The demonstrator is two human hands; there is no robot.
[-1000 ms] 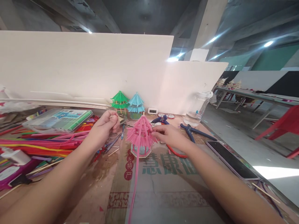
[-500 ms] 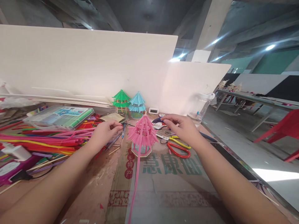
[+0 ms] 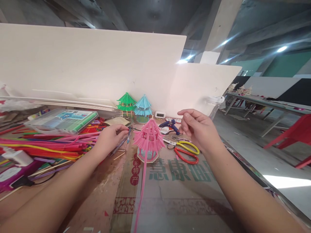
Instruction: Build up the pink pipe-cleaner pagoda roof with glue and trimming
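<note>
A pink straw pagoda stands on the table's printed sheet, and a long pink straw leans from it toward me. My left hand rests on the table just left of the pagoda. Its fingertips are pinched together beside a blue pen, and I cannot make out what they hold. My right hand is raised above the yellow-handled scissors, to the right of the pagoda. Its fingers are curled, with thumb and forefinger pinched, and nothing shows between them.
Green and blue straw pagodas stand by the white back board. A blue glue gun, a red-handled tool and a clear jar lie to the right. To the left are a heap of coloured straws and a plastic box.
My right hand let go of the pink pagoda's roof, reached right over the tools and rose with fingers curled. My left hand dropped to the table beside the pen.
</note>
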